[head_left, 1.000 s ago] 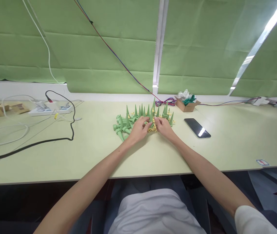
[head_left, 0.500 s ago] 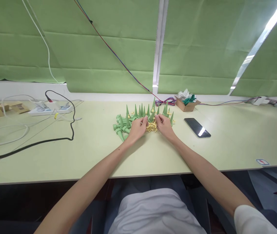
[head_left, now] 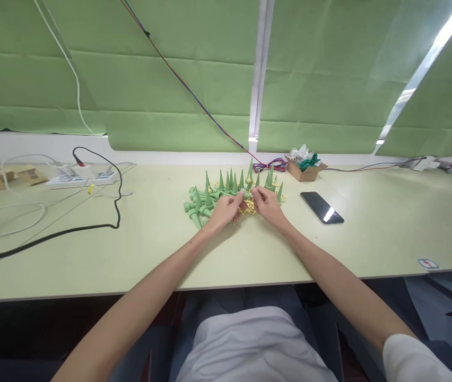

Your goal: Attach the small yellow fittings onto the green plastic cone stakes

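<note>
Between my two hands a green plastic cone spike (head_left: pixel 246 194) lies tipped on its side. My left hand (head_left: pixel 228 208) is closed round it, thumb on top. My right hand (head_left: pixel 267 204) pinches at its right end; whatever small piece sits in those fingertips is too small to name. Under and between the hands spreads a pile of small yellow plastic pieces (head_left: pixel 249 208). Several green spikes stand upright (head_left: pixel 228 183) behind the hands, some with yellow pieces fitted on them. More green spikes (head_left: pixel 194 216) lie heaped left of my left hand.
A black phone (head_left: pixel 322 207) lies on the table (head_left: pixel 377 228) to the right. Behind it are a small cardboard box (head_left: pixel 304 172) with plastic wrapping and a coil of red-blue wire (head_left: pixel 274 165). A white power strip (head_left: pixel 83 178) and a black cable (head_left: pixel 70 231) occupy the left.
The green spike between my hands has gone from upright to tipped over. My left hand has turned and shifted slightly right; my right hand stays nearly in place.
</note>
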